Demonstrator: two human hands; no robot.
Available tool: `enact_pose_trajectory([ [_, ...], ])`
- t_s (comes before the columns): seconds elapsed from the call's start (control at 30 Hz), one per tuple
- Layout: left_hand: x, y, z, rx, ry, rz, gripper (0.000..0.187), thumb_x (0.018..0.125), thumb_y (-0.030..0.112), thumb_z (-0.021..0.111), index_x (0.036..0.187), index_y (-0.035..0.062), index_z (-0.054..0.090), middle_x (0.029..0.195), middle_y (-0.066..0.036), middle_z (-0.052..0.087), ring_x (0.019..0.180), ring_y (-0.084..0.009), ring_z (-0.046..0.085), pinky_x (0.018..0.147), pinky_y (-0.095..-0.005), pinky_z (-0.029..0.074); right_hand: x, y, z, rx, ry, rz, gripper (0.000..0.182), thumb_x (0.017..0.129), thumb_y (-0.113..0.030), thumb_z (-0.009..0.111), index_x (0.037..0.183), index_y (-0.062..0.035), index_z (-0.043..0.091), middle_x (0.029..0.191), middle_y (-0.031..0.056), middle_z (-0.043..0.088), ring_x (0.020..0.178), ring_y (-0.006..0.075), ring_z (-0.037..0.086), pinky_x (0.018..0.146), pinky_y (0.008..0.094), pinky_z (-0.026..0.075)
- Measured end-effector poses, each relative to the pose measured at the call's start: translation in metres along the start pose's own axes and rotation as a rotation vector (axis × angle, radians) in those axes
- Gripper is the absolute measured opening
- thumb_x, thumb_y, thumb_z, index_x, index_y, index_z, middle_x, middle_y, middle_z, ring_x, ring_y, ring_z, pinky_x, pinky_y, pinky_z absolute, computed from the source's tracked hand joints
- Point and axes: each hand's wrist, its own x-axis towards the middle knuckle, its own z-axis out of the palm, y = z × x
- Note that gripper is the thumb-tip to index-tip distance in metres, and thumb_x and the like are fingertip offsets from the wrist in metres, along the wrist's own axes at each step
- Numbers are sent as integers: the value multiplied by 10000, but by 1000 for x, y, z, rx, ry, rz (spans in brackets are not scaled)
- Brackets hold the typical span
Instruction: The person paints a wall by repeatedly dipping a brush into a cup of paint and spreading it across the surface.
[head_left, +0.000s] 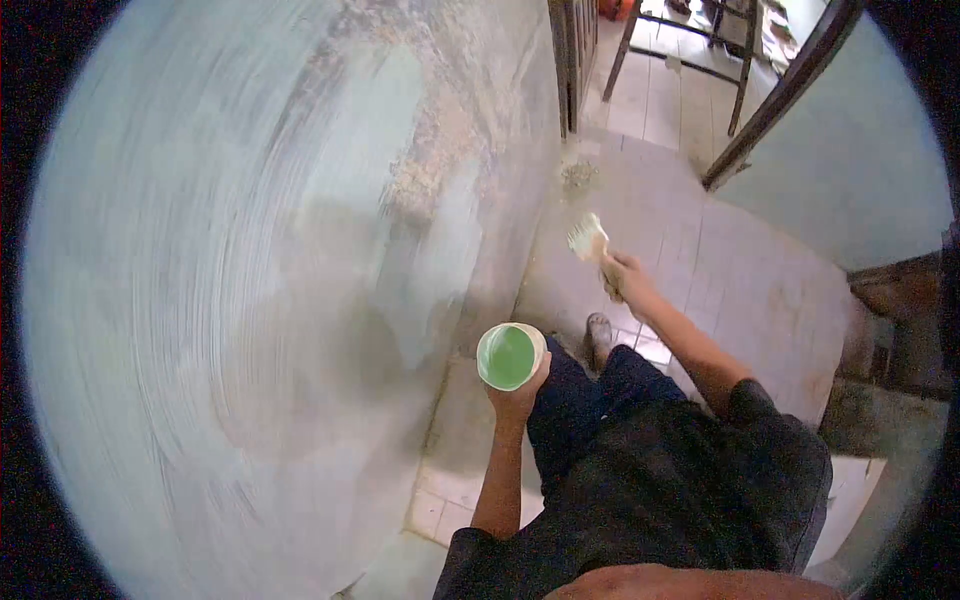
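Observation:
My left hand (518,398) is wrapped round a white tub (541,346) with light green paint (508,357) inside. It is held upright near the wall, in front of my legs. Out in front and to the right, my right hand (625,280) grips a paintbrush (587,238) by its handle. Pale paint coats the bristles, which point away from me and touch nothing. On the left rises a wall (250,250) with streaky whitish brush marks and a rough, bare-looking patch (440,150) higher up.
Pale floor tiles (760,260) lie underfoot, with a small heap of debris (580,176) near the wall's foot. A doorway with a dark frame (770,105) opens at the top, a wooden ladder-like stand (690,65) beyond it. Dark furniture (900,330) stands at right.

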Motion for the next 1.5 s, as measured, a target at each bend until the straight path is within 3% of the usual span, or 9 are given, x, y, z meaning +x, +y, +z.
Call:
enact_pose_trajectory([
  [0.37,-10,17,24,-160,41,-91,549,699,173,944,1142,2,669,1104,-129,732,1018,-246,701,912,-383,545,-22,-59,20,-63,-92,-50,214,1056,-300,568,1026,-91,603,781,-26,527,589,61,472,474,232,342],
  [0.47,-16,0,26,4,193,105,609,684,191,954,1176,3,648,1115,-124,722,1018,-247,697,911,-383,543,-21,-76,37,-74,-158,-99,214,1055,-291,573,1047,-81,618,779,-29,521,590,63,465,477,237,346],
  [0.73,-17,36,1,-62,248,-55,630,675,216,956,1178,16,634,1094,-116,715,1010,-251,693,915,-391,543,29,-120,79,-211,-335,-206,355,1051,-228,569,1335,-22,621,794,-25,513,582,63,460,484,238,371],
  [0.8,-12,41,-2,2,292,-40,629,678,215,954,1179,18,629,1096,-112,713,1010,-246,691,917,-391,543,53,-143,99,-213,-205,-232,397,1052,-216,557,1393,-18,599,784,-25,507,561,65,456,480,245,381],
  [1.0,-7,37,1,-30,384,-127,584,683,203,948,1151,21,649,1078,-98,717,988,-239,689,925,-382,541,143,-139,163,-271,137,-545,382,1060,-252,562,1304,30,648,684,-6,530,556,97,441,494,305,367],
  [1.13,-1,24,-3,-1,314,-218,602,685,185,947,1175,23,638,1110,-96,708,1013,-226,682,916,-371,541,87,-106,206,-363,154,-675,305,1059,-250,570,1030,41,657,627,11,473,606,103,437,545,353,387],
  [1.3,6,-3,10,-24,417,-202,621,699,182,936,1205,28,609,1149,-98,687,1020,-218,672,904,-379,539,25,-99,168,-410,-438,-446,239,1016,-181,635,1012,52,688,681,3,511,670,86,464,594,337,418],
  [1.43,21,-20,14,-42,460,-185,633,694,201,942,1199,30,601,1113,-98,691,1007,-229,676,908,-386,533,25,-128,160,-591,-696,-550,235,988,-165,680,1099,37,727,744,-27,605,726,76,523,641,306,450],
  [1.5,24,-31,15,-21,473,-221,648,692,208,945,1205,31,592,1105,-100,690,1008,-235,677,910,-389,531,56,-124,167,-510,-746,-510,269,965,-211,701,1185,-67,755,922,95,772,810,117,628,763,343,524],
])
